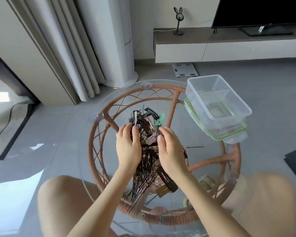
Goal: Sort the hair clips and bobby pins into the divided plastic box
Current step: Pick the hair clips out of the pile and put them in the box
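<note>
**Hands on the pile**

Sitting on a round glass counter (pixel 109 98) with a rattan frame underneath: a pile (pixel 148 156) of dark bobby pins and hair clips, lying at the counter's middle. Resting on the pile's far half, both palms down: left hand (pixel 128 147) on the pile's left side, fingers loosely spread and curling into the pins; right hand (pixel 171 151) on the pile's right side, fingers likewise spread, thumb pointing inward. Hard to tell whether either is pinching a single pin.

Poking out just beyond the right hand's fingertips: a green clip (pixel 160 119). Lying at the pile's far end: a silver clip (pixel 135 118) and black snap clips. At the pile's near end: a brown clip (pixel 166 179). Lying alone to the right of the pile: one stray pin (pixel 195 147).

Standing to the far right of the pile, at the counter's rim: the clear box (pixel 217 101) with its divider, sitting on a green-edged lid (pixel 229 134).
</note>
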A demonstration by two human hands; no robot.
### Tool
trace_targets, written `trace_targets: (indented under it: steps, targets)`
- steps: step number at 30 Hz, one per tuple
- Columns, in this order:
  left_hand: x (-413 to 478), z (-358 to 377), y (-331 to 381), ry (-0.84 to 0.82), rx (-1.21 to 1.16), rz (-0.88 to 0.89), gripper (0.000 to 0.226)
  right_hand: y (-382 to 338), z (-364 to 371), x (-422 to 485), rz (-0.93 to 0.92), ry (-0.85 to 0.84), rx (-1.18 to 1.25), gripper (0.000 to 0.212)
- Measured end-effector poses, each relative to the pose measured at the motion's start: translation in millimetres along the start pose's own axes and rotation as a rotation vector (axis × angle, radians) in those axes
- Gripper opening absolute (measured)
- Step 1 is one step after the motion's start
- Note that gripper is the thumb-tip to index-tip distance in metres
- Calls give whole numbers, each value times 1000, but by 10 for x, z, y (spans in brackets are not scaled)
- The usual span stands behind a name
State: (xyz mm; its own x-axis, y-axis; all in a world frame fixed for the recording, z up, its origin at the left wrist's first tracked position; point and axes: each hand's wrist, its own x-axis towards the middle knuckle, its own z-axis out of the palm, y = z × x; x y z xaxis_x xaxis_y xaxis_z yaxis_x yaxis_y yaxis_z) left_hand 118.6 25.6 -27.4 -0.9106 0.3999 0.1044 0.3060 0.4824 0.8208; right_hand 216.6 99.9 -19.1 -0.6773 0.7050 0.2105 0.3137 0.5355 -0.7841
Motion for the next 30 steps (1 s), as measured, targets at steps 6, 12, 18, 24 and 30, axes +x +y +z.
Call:
trace_targets:
  steps: [6,12,18,24,30]
  targets:
    - [-497,-664,-276,-462,411,714,84,407,-840,-373,-186,-287,-218,87]
    - [-747,-470,-417,-583,757,1020,100,701,-989,-621,-201,-592,-677,124]
    - [-519,-184,-231,-443,668,971,88,533,-492,-356,-245,-461,-613,123]
    - [-196,-57,-217,-298,505,924,70,427,-256,-84,-239,-325,-517,98]
    - [45,-43,-91,-157,339,703,61,305,-267,66,-263,-325,-457,83]
